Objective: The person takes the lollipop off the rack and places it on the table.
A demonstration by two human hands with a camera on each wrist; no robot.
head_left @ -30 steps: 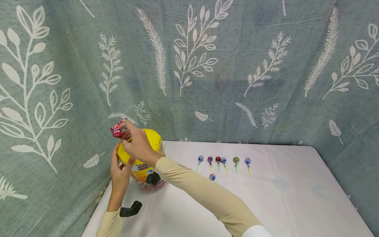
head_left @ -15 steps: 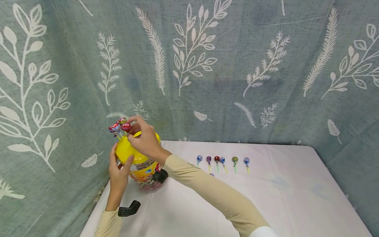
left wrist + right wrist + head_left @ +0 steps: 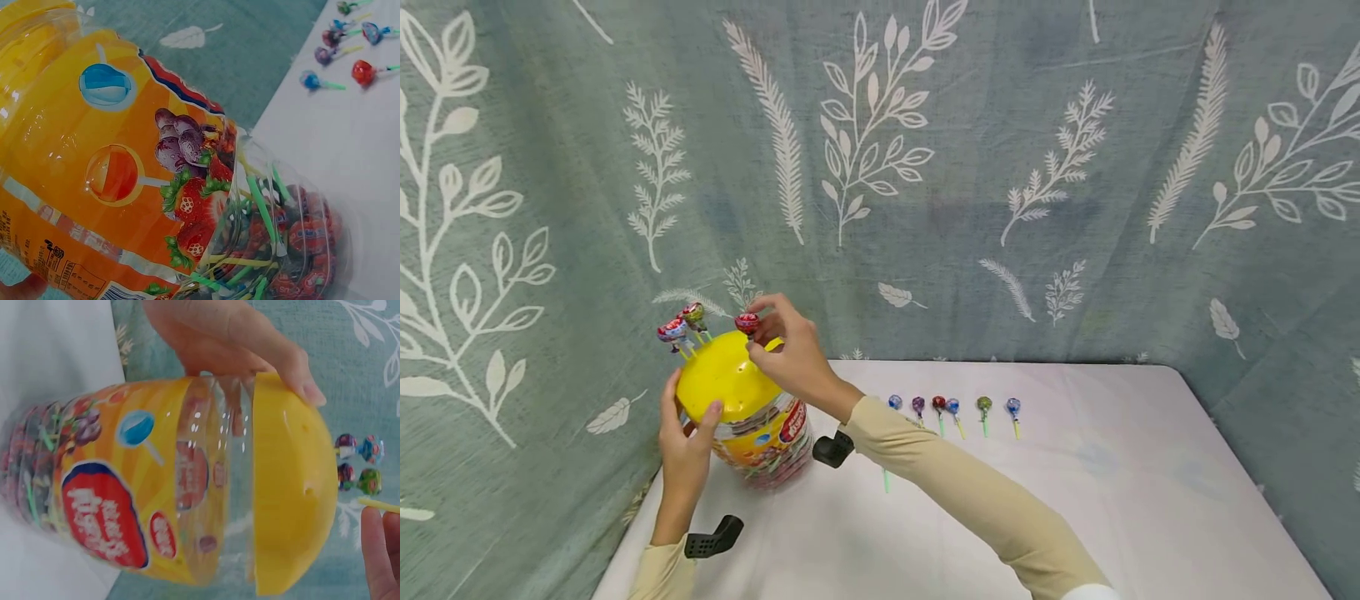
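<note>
A clear candy jar (image 3: pixel 767 450) with a yellow lid (image 3: pixel 730 379) leans at the table's left; its lower part holds many lollipops (image 3: pixel 306 234). My left hand (image 3: pixel 685 471) grips the jar near its lid, thumb on the lid's edge. My right hand (image 3: pixel 797 354) pinches a red-wrapped lollipop (image 3: pixel 747 323) over the lid. Its yellow stick (image 3: pixel 381 504) shows between the fingertips in the right wrist view, apart from the lid. Several wrapped lollipops (image 3: pixel 673 331) stand in the lid's far left side, a green one (image 3: pixel 694 313) among them. Small holes dot the lid.
Several lollipops (image 3: pixel 984 405) lie in a row on the white tablecloth (image 3: pixel 1120 517), right of the jar. Another, red-wrapped lollipop (image 3: pixel 362 73) lies in front of them, mostly behind the right arm in the head view. A patterned curtain (image 3: pixel 955 208) hangs behind and at left.
My right hand has drawn back rightward from the standing lollipops, with the red-wrapped lollipop between its fingers. The left hand keeps its grip on the jar. The head view has shifted slightly.
</note>
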